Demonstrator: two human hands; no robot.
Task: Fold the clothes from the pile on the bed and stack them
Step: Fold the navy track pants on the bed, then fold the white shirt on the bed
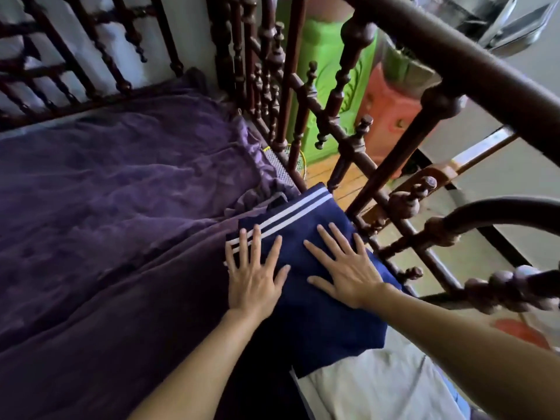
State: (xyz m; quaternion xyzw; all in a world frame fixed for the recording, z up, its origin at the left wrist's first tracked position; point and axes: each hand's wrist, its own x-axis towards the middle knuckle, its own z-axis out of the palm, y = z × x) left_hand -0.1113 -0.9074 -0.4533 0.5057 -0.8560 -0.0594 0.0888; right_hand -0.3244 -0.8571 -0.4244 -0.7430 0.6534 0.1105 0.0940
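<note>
A folded navy garment [321,316] with two white stripes along its far edge lies at the bed's right side, next to the railing. My left hand [253,275] presses flat on its left part, fingers spread over the stripes. My right hand [345,268] lies flat on its right part, fingers spread and straight. A white cloth [375,386] shows under the navy garment's near edge. No other pile of clothes is in view.
A wrinkled purple sheet [115,213] covers the bed to the left. A dark turned-wood bed railing [391,189] runs along the right and far sides. Beyond it stand green [330,74] and orange [391,116] plastic items on the floor.
</note>
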